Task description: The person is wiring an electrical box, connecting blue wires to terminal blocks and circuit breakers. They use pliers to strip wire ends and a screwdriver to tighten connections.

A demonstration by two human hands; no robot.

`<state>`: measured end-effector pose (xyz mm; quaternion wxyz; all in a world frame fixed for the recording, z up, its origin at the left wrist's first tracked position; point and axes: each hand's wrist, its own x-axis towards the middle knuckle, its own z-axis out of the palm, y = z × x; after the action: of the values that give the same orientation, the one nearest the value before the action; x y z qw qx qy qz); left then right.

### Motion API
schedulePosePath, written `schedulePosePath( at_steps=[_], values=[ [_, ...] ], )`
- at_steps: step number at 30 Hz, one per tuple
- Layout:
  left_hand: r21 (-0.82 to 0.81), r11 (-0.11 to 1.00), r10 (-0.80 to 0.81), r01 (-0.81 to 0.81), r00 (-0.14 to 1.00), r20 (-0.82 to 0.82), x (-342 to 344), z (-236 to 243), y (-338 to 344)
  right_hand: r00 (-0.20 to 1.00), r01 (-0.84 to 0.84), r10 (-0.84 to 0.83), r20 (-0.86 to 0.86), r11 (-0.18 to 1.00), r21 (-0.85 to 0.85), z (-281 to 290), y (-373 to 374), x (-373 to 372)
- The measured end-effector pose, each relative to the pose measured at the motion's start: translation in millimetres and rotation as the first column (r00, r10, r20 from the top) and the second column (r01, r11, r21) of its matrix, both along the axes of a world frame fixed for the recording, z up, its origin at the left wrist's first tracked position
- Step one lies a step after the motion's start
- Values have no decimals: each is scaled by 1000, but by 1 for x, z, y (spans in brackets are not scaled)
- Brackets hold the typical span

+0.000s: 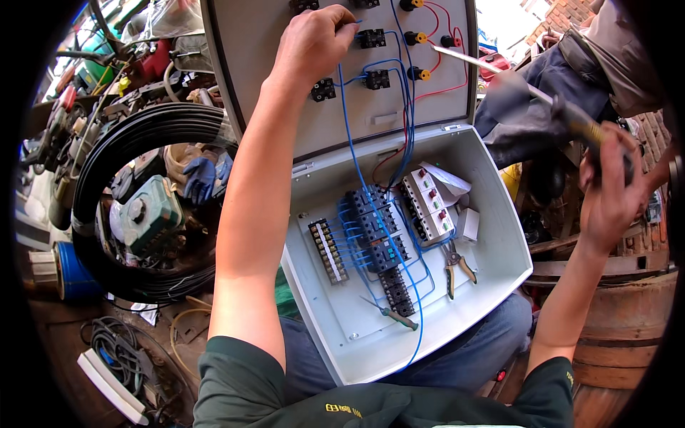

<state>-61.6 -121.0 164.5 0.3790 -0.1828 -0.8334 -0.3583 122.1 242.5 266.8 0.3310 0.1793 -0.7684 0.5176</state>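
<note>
My left hand (317,39) is up at the enclosure's open grey door (257,100), fingers pinched round a blue wire beside a black switch block (371,38). My right hand (610,185) grips a long screwdriver (592,135), blurred in part, its shaft pointing left toward a yellow-and-black fitting (421,73) and its neighbours. Below, the grey box (492,285) rests on my lap, holding black contactors (367,210), a terminal strip (328,253), white breakers (421,200), loose blue wires, pliers (457,271) and a small green-handled screwdriver (396,317).
A black cable coil (107,143) stands at left among tools, blue gloves (200,182) and clutter. A blue spool (75,271) and tangled cables (121,357) lie below it. Another person's dark-trousered leg (535,78) is close at upper right, beside wooden boards (614,357).
</note>
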Motion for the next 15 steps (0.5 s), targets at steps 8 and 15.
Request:
schedulePosePath(
  at_steps=[8, 15],
  values=[
    [-66, 998, 22, -24, 999, -26, -10, -10, -4, 954, 217, -98, -283, 876, 430, 28, -104, -74],
    [-82, 997, 14, -7, 997, 76, -6, -5, -5, 978, 122, -57, -199, 934, 336, 21, -110, -85]
  ],
)
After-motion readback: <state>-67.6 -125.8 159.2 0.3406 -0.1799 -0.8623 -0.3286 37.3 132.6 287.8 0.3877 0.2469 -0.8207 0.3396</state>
